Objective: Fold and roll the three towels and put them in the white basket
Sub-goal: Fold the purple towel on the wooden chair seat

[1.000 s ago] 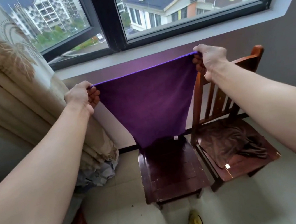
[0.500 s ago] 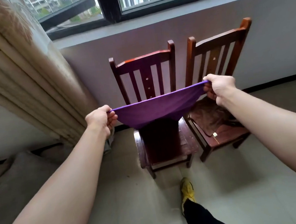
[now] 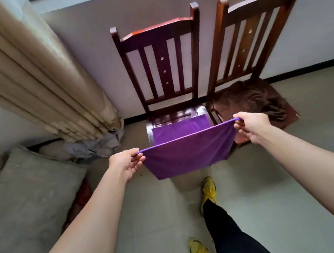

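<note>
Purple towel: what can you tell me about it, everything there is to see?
The purple towel is plain deep-violet cloth, soft-looking, with no pattern showing and a paler rim along its held edge. That edge is pulled taut between the left hand and the right hand, each pinching a corner. One smooth panel hangs below the edge; another part lies flat on the seat of the left wooden chair. How the two parts join is hidden.
</note>
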Demonstrator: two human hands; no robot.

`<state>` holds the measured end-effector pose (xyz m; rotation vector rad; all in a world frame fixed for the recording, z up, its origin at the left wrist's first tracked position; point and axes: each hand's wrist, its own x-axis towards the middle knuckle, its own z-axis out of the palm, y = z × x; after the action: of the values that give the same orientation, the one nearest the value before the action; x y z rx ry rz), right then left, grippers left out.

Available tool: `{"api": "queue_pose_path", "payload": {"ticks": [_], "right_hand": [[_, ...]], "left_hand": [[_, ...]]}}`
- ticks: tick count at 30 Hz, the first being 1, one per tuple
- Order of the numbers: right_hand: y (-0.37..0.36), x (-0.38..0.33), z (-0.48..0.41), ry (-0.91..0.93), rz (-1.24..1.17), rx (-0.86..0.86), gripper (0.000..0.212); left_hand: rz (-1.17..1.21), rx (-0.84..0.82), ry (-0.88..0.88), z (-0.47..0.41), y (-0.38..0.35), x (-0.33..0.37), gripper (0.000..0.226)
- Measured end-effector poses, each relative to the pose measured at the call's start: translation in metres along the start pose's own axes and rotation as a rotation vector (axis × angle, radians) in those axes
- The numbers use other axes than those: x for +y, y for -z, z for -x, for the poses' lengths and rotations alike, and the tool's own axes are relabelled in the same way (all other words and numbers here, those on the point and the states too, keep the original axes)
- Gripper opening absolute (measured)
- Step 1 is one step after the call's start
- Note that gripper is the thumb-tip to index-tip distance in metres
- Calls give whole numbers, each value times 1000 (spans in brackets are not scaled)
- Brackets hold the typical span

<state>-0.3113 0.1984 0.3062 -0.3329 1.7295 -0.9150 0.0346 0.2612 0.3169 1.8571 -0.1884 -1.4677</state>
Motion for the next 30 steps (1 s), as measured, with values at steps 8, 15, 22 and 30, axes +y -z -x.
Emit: {"api": "queue_pose_path", "payload": {"ticks": [8, 15, 22, 30], "right_hand": [[-20, 23, -84, -118, 70, -101, 12], [-67, 31, -195, 36, 559, -26, 4], [-106, 32, -293, 219, 1052, -74, 13], [-146, 76, -386, 304, 1317, -95, 14]], "left_hand": [[-115, 30, 2, -71, -34, -6, 12], [-513, 283, -50, -182, -87, 2, 14], [-823, 351, -141, -284, -129, 9, 14], [-1158, 235, -283, -410, -147, -27, 21]]}}
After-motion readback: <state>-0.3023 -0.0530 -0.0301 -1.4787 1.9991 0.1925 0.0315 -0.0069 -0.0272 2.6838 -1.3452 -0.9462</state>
